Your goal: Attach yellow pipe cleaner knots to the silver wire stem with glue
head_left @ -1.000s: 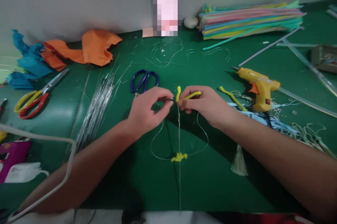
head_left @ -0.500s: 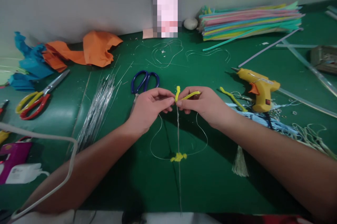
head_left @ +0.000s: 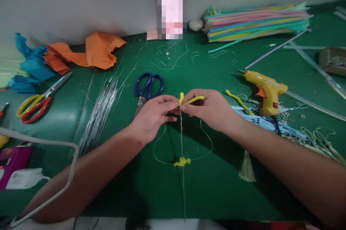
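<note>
Over the middle of the green table (head_left: 205, 194), my left hand (head_left: 152, 116) and my right hand (head_left: 211, 109) meet, both pinched on a yellow pipe cleaner (head_left: 190, 99) wrapped around the top of a thin wire frame (head_left: 181, 140). One straight wire runs down from the pinch toward me. Two curved wire loops bow out left and right and join at a second yellow knot (head_left: 182, 161) lower down. The short yellow ends stick up and to the right between my fingertips.
Blue-handled scissors (head_left: 148, 85) lie just behind my left hand, beside a bundle of silver wires (head_left: 98, 114). A yellow glue gun (head_left: 266, 87), a loose yellow pipe cleaner (head_left: 239, 101), a small tassel (head_left: 246, 167) and pale blue strips sit right. Red-yellow scissors (head_left: 38, 100), orange paper (head_left: 100, 48) and stacked coloured pipe cleaners (head_left: 256, 21) lie further off.
My left fingers have closed in against the yellow wrap and the pinch has shifted slightly toward me. The upright yellow end looks shorter.
</note>
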`<move>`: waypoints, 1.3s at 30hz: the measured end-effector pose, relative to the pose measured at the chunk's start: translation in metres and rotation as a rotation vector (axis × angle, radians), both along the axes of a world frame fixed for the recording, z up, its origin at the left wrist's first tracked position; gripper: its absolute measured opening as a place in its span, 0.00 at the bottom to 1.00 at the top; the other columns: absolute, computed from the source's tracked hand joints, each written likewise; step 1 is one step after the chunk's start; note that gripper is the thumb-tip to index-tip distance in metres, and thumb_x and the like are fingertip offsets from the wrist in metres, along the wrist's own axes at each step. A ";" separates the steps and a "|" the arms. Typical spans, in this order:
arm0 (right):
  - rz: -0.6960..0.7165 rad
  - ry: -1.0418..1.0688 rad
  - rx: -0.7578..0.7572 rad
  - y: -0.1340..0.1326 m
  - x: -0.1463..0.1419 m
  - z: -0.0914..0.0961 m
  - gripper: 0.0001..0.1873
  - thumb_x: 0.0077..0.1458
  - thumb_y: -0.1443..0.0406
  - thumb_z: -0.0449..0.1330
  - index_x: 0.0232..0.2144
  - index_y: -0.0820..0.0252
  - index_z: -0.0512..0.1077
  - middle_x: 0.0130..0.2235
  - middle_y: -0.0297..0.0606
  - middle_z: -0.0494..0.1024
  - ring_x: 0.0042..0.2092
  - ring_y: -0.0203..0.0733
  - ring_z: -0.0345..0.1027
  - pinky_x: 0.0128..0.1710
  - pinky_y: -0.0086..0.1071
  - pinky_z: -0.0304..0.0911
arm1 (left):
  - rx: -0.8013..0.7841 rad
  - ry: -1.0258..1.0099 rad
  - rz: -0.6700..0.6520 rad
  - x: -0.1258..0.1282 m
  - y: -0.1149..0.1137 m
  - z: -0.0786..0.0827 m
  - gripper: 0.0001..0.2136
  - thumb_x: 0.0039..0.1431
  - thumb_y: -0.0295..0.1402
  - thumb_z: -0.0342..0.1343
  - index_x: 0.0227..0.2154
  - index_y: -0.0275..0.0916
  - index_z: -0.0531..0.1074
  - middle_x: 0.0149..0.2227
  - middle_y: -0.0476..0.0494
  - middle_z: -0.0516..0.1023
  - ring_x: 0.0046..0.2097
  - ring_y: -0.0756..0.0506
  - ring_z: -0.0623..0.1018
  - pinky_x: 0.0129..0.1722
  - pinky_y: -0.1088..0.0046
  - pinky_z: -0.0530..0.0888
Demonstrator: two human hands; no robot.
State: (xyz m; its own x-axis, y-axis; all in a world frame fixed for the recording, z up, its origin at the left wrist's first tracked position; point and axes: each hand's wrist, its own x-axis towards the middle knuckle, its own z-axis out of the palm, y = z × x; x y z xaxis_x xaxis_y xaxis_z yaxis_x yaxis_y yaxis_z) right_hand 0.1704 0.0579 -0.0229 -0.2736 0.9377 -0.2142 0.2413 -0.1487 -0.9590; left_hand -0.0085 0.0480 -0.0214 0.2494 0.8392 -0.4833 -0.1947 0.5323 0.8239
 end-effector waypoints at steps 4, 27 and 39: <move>0.014 0.010 0.017 0.000 0.000 -0.002 0.07 0.44 0.63 0.68 0.26 0.58 0.74 0.24 0.31 0.75 0.26 0.34 0.68 0.26 0.29 0.60 | -0.009 -0.007 0.005 0.000 -0.003 -0.003 0.09 0.49 0.33 0.67 0.30 0.36 0.73 0.31 0.49 0.78 0.36 0.50 0.78 0.34 0.75 0.74; 0.083 -0.111 0.107 -0.001 0.004 0.012 0.05 0.49 0.63 0.63 0.28 0.59 0.76 0.24 0.31 0.76 0.26 0.35 0.68 0.27 0.29 0.62 | -0.038 0.037 -0.200 -0.006 0.003 -0.001 0.14 0.52 0.40 0.66 0.31 0.33 0.75 0.28 0.43 0.81 0.29 0.50 0.80 0.30 0.77 0.74; 0.028 -0.106 0.180 -0.002 0.001 0.012 0.07 0.46 0.68 0.62 0.32 0.58 0.74 0.30 0.33 0.78 0.30 0.36 0.71 0.30 0.29 0.65 | -0.009 0.031 -0.224 -0.005 0.004 -0.002 0.12 0.52 0.39 0.66 0.30 0.33 0.76 0.27 0.46 0.79 0.28 0.51 0.78 0.29 0.76 0.71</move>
